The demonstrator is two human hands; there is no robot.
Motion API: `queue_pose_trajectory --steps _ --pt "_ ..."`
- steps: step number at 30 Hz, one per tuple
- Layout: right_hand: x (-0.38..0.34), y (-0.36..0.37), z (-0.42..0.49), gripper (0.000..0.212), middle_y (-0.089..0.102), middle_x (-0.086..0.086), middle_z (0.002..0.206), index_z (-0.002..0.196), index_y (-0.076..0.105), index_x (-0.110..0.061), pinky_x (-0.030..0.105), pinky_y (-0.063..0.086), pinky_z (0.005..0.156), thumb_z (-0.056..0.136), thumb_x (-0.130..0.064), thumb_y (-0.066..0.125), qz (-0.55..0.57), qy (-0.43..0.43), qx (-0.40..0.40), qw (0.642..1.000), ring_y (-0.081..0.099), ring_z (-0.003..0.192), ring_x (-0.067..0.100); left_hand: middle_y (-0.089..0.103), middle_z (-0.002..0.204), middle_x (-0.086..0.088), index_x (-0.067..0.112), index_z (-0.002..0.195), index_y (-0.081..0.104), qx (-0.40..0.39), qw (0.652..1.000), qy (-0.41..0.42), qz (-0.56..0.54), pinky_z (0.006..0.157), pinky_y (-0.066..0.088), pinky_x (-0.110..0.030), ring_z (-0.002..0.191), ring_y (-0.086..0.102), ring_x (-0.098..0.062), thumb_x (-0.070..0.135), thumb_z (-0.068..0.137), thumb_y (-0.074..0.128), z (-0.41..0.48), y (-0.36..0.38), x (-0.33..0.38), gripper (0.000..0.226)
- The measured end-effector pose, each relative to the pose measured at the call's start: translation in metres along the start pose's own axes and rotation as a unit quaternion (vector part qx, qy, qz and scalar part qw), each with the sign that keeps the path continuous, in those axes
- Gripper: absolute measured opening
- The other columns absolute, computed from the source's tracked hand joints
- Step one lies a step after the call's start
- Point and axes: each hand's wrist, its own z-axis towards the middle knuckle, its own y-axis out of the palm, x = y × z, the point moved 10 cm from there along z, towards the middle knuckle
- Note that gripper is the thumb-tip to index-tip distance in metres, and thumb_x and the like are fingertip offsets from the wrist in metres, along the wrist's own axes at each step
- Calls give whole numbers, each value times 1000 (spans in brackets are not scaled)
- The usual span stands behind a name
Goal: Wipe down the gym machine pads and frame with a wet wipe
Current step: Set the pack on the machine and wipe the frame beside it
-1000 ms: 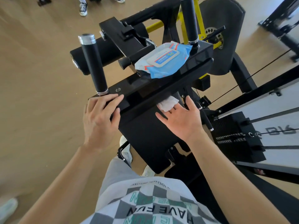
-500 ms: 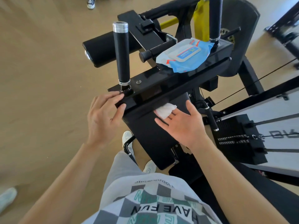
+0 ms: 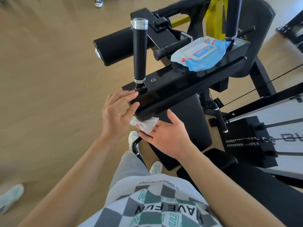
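pressing a white wet wipe [image 3: 145,124] against the near left corner of the black frame bar [image 3: 185,89], the right hand [image 3: 165,136] is seen flat, fingers stretched out and unclenched, with the wipe pinned under the fingertips rather than gripped. the wipe is found at about 8 o'clock from the centre of the bar, right at its lower edge and touching it, above the dark pad [image 3: 188,122].

a second ago the wipe was held on the face of the pad, near the middle of the bar's underside; half a second ago it was in much the same place. since then it has been carried toward 9 o'clock, to the end of the bar. this is judged to mean that the stretch below the bar has been covered and the corner is now being treated.

the left hand [image 3: 118,112] has been kept on the same end of the bar, just below the upright handle [image 3: 139,51]; its fingers are laid loosely over the edge, open, grasping nothing, and the thumb side almost meets the wipe. the wipe pack [image 3: 200,53] has stayed on top of the bar toward 1 o'clock, lid shut. the roller pad [image 3: 114,45] at 11 o'clock and the handles are judged to be left to wipe.
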Motion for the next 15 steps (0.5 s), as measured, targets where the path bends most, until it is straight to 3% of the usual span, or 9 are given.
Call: queue_pose_trajectory --steps 5,9,12,15 --pt "-38 -12 -17 75 55 22 146 147 44 0 51 23 124 101 -59 38 41 -68 35 996 50 139 37 70 123 2 11 120 75 3 1000 -5 -10 96 48 -30 109 62 -18 12 94 73 -2 0 1 26" --pt "-49 -11 -18 66 60 19 141 145 49 -5 52 27 122 102 -54 42 57 -122 60 989 56 133 36 68 131 0 8 125 72 9 999 -17 -41 94 55 -45 121 61 -19 5 96 69 -12 2 -3 29" --pt "-27 4 -10 65 59 16 143 147 47 -7 51 24 124 103 -54 41 20 -88 51 995 54 136 33 62 141 -4 5 132 67 9 997 -32 -72 94 56 -53 134 56 -23 -5 95 66 -24 4 -4 38" --pt "-6 11 -4 64 56 18 146 148 47 -5 51 27 123 103 -51 44 -52 -36 47 997 51 139 34 58 146 -4 4 136 62 4 995 -52 -90 97 56 -48 134 55 -22 -8 94 64 -36 1 -7 45"
